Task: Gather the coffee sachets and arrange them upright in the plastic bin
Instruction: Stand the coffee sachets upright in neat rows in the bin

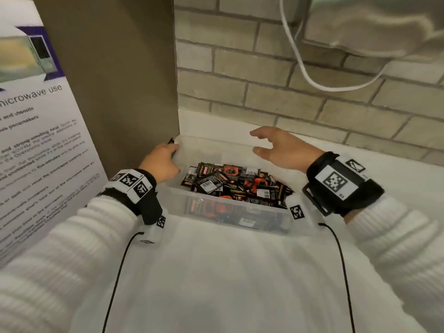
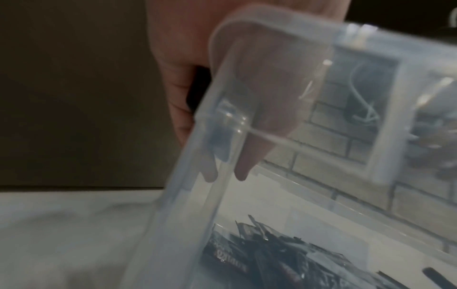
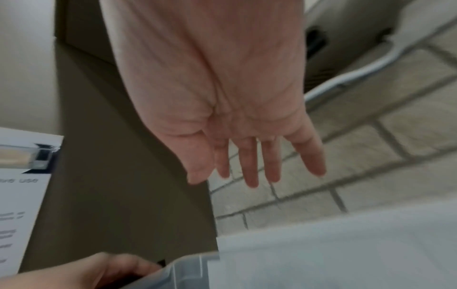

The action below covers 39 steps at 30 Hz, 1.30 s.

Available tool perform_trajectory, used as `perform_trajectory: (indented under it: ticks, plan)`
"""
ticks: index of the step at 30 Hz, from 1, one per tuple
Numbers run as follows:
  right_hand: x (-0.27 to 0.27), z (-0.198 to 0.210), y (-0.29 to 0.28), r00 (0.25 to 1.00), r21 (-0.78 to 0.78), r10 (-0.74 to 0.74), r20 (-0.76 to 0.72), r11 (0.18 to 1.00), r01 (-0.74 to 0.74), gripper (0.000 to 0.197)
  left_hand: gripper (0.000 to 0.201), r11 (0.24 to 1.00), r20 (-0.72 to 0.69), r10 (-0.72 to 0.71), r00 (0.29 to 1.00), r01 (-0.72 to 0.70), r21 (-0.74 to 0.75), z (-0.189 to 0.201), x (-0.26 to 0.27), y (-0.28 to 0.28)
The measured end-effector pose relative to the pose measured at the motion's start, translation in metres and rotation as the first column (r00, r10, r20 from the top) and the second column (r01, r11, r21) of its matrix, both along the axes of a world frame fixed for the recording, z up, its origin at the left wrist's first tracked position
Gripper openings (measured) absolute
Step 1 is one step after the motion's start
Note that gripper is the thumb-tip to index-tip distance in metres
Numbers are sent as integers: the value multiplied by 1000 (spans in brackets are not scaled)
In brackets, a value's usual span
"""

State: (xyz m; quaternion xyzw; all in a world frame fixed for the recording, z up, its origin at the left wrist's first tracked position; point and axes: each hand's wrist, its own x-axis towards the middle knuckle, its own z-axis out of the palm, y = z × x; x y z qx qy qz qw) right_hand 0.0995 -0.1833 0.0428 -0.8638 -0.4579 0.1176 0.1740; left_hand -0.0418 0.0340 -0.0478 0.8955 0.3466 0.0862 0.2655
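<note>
The clear plastic bin [image 1: 230,212] sits on the white counter [image 1: 396,179] at the middle of the head view, and the coffee sachets [image 1: 234,182] lie in a loose, flat jumble inside it, their print too small to read beyond the barcodes. At about 9 o'clock from the pile, the left hand [image 1: 161,164] grips the bin's left rim, fingers curled over the edge and blurred through the plastic in its wrist view, with something dark and unidentifiable against them. At 1 o'clock the right hand [image 1: 280,147] hovers over the far rim, fingers spread and loose, holding nothing.
</note>
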Motion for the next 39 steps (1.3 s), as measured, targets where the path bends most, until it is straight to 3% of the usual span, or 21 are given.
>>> perform_trajectory:
  ticks: [5,9,12,15,24,28,30,35,37,39]
  plan:
    - [-8,26,51,954,-313,258,155,929,-200,46,62,1000,46,21,999,-20,-17,-3,-10,-10]
    - [-22,-12,98,859,-588,495,128,736,-336,48,51,1000,-32,11,999,-12,-20,1,-8,-13]
    - [-37,-47,120,781,-697,619,80,595,-400,55,55,998,-77,3,997,2,68,2,0,-7]
    - [-41,-68,123,767,-747,640,54,535,-394,62,68,992,-115,-86,990,96,85,-5,4,-4]
    - [-1,-67,60,890,-838,437,-133,430,-337,61,63,988,-144,-88,986,105,110,-11,5,-5]
    - [5,-55,42,907,-834,370,-202,421,-358,68,64,990,-147,-89,985,104,94,-10,5,-4]
    - [3,-48,40,913,-810,340,-226,454,-370,65,65,991,-142,-89,986,101,85,-10,6,-4]
    - [-10,-32,55,926,-540,298,-232,752,-378,47,65,992,-126,-97,987,107,71,-10,6,-2]
    - [-17,-33,70,910,-480,348,-226,773,-415,42,65,993,-118,-99,988,107,56,-10,6,-2]
    - [-29,-41,85,882,-506,409,-235,723,-470,48,66,994,-107,-96,990,102,47,-11,6,-2]
